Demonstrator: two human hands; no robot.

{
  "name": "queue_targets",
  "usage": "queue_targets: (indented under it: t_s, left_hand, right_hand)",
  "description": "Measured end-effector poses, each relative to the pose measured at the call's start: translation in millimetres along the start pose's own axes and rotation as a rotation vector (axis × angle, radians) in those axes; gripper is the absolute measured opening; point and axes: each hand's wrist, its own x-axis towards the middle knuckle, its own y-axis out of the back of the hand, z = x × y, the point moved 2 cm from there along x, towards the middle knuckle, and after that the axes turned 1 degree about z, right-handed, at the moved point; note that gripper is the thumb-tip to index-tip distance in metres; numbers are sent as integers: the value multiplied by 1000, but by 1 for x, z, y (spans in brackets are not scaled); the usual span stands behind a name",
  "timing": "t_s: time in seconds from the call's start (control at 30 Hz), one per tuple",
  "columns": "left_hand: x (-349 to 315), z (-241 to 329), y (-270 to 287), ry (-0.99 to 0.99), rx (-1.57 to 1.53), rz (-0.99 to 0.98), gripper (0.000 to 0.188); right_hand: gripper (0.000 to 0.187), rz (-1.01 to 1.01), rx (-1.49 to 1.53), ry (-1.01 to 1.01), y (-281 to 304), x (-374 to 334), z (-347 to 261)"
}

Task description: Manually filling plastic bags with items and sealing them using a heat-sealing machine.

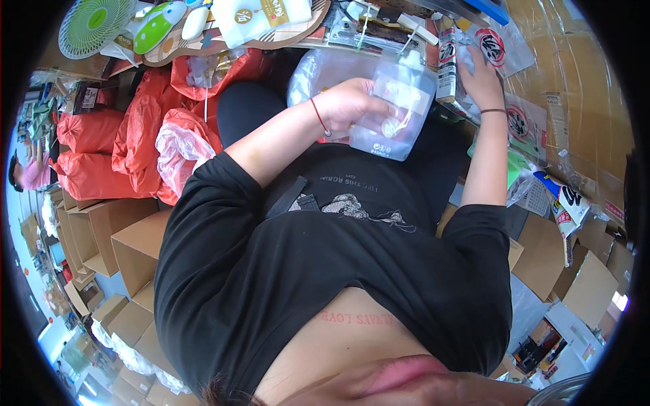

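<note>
Translucent flat bottle gripped by the left hand over the lap, right hand at a printed carton.
The left hand pinches the bottle's side, thumb across the near face, other fingers mostly hidden; the right hand's fingers are partly spread over crumpled clear plastic, and whether they grip it I cannot tell. The bottle looks light, smooth and a bit slippery, its thin walls likely to give under pressure; the broad sides seem a surer hold than the white cap. Beyond the left hand, the cap is close to the table edge; red bags crowd its left. Some room lies between bottle and right forearm, with brown cardboard to the right hand's right.
</note>
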Motion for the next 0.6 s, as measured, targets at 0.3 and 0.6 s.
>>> queue_targets:
  t_s: [0.3,0.6]
  left_hand:
    - [24,47,40,-147,43,145,33]
    - [-4,86,97,-1094,1145,1151,77]
  right_hand:
    - [36,161,-43,255,8,-42,-11]
    - [28,362,-22,185,15,-50,-1]
